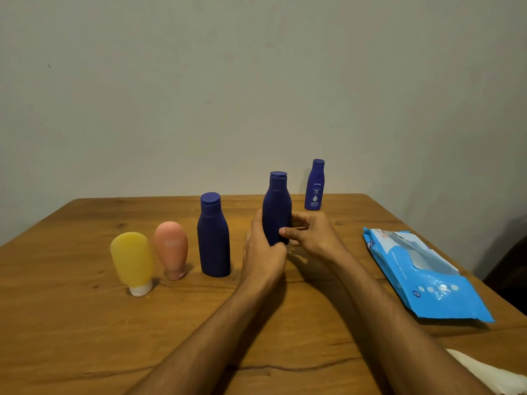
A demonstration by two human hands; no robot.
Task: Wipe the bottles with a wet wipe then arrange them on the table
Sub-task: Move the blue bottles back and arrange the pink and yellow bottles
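On the wooden table (85, 323) a yellow tube (131, 260), a pink tube (171, 248) and a dark blue bottle (213, 238) stand in a row at the left. Right of them stands a second dark blue bottle (276, 203). My left hand (263, 252) grips its lower left side, and my right hand (310, 235) holds its right side with thumb and fingers curled. A smaller labelled blue bottle (313, 186) stands alone near the far edge. A white wipe (484, 374) lies at the bottom right corner.
A blue pack of wet wipes (422, 275) lies flat at the right, close to the table's right edge. A plain wall rises just behind the table's far edge. A dark object shows beyond the right edge.
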